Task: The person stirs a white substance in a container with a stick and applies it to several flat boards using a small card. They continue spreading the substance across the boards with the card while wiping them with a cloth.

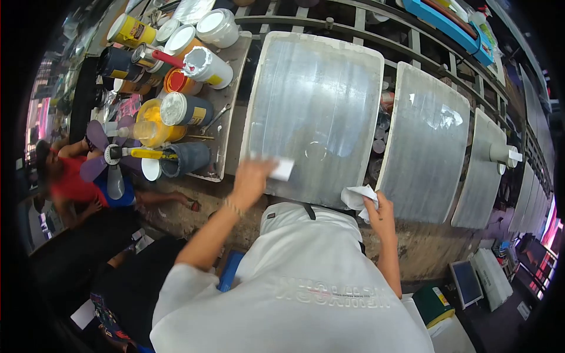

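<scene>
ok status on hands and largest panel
Left hand holding white piece over largest panel. Panel grey, streaky. Right hand gripping crumpled cloth. Tubs crowded left of panel.

Smooth, streakily glossy panel (315,112) — matt, wrinkled cloth (355,199)

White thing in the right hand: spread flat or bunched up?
Bunched up: the white cloth or paper shows folds and an uneven outline, held at one side by the right hand.
</scene>
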Motion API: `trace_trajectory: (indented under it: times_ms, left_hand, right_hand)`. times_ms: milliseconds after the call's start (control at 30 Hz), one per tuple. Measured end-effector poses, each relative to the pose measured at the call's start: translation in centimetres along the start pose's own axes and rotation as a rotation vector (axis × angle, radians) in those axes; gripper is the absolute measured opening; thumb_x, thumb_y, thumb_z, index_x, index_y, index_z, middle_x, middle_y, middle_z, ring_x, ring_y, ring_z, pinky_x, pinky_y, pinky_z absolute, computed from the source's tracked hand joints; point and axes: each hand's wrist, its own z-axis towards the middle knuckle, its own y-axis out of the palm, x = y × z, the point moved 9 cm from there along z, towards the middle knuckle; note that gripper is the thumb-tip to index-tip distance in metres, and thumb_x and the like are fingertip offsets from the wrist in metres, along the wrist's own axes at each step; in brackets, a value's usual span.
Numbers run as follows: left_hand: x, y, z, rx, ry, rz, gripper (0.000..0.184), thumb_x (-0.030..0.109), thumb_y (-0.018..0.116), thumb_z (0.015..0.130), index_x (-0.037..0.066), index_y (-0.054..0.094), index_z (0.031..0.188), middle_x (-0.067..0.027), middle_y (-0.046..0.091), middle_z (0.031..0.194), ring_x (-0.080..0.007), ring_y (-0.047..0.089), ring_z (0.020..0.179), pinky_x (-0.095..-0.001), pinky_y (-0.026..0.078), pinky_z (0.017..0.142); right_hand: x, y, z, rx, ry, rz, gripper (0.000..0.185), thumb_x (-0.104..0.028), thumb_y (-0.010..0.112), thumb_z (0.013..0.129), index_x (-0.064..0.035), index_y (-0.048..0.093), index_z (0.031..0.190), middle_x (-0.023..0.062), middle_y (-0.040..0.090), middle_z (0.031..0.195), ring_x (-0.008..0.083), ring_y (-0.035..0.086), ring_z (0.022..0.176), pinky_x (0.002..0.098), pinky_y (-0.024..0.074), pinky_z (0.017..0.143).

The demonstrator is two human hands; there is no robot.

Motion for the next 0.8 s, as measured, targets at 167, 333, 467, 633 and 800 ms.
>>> trace_trajectory:
  times_ms: [167, 333, 467, 633, 800]
  left_hand:
    - [-5.3, -6.4, 25.8, 0.312, 0.113, 0.128, 0.045, 0.003, 0.052, 0.085, 0.018, 0.069, 0.124, -0.0113, 0.072, 0.115, -0.0327, 0.070, 0.100, -0.0502, 0.052, 0.089]
    - [-8.1, -4.4, 33.8, 0.195, -0.060, 0.189, 0.042, 0.005, 0.054, 0.084, 0.018, 0.071, 0.121, -0.0141, 0.072, 0.113, -0.0337, 0.070, 0.099, -0.0428, 0.055, 0.088]
    - [-6.1, -1.5, 22.1, 0.331, 0.104, 0.074, 0.040, 0.004, 0.051, 0.084, 0.012, 0.073, 0.116, -0.0116, 0.071, 0.119, -0.0338, 0.065, 0.112, -0.0470, 0.049, 0.097]
    - [-0.6, 2.3, 0.1, 0.202, -0.044, 0.047, 0.050, -0.004, 0.053, 0.079, 0.011, 0.068, 0.125, -0.0132, 0.061, 0.139, -0.0375, 0.051, 0.134, -0.0544, 0.037, 0.110]
    - [3.4, 2.4, -10.6, 0.087, -0.132, 0.001, 0.050, -0.007, 0.054, 0.078, 0.011, 0.070, 0.122, -0.0119, 0.067, 0.130, -0.0349, 0.058, 0.126, -0.0514, 0.040, 0.109]
  right_hand:
    - [-2.0, -1.6, -1.2, 0.051, -0.041, -0.081, 0.020, -0.012, 0.068, 0.091, 0.0009, 0.055, 0.082, 0.0167, 0.057, 0.064, 0.0215, 0.052, 0.055, 0.0356, 0.0417, 0.053]
    - [-1.6, -1.9, -3.5, 0.097, 0.056, -0.075, 0.022, -0.013, 0.068, 0.092, 0.0012, 0.054, 0.082, 0.0156, 0.056, 0.065, 0.0209, 0.049, 0.055, 0.0343, 0.0409, 0.053]
    - [0.4, -0.5, -4.7, 0.072, 0.066, -0.043, 0.024, -0.014, 0.068, 0.092, 0.0016, 0.053, 0.081, 0.0154, 0.054, 0.064, 0.0208, 0.044, 0.055, 0.0344, 0.0400, 0.053]
    - [0.6, 0.7, -2.8, -0.022, -0.023, -0.056, 0.024, -0.015, 0.068, 0.092, 0.0021, 0.054, 0.082, 0.0169, 0.053, 0.065, 0.0217, 0.042, 0.056, 0.0352, 0.0400, 0.054]
    - [-0.6, -1.5, -1.3, -0.038, -0.080, -0.026, 0.024, -0.015, 0.068, 0.091, 0.0022, 0.052, 0.084, 0.0191, 0.055, 0.067, 0.0238, 0.043, 0.057, 0.0363, 0.0409, 0.055]
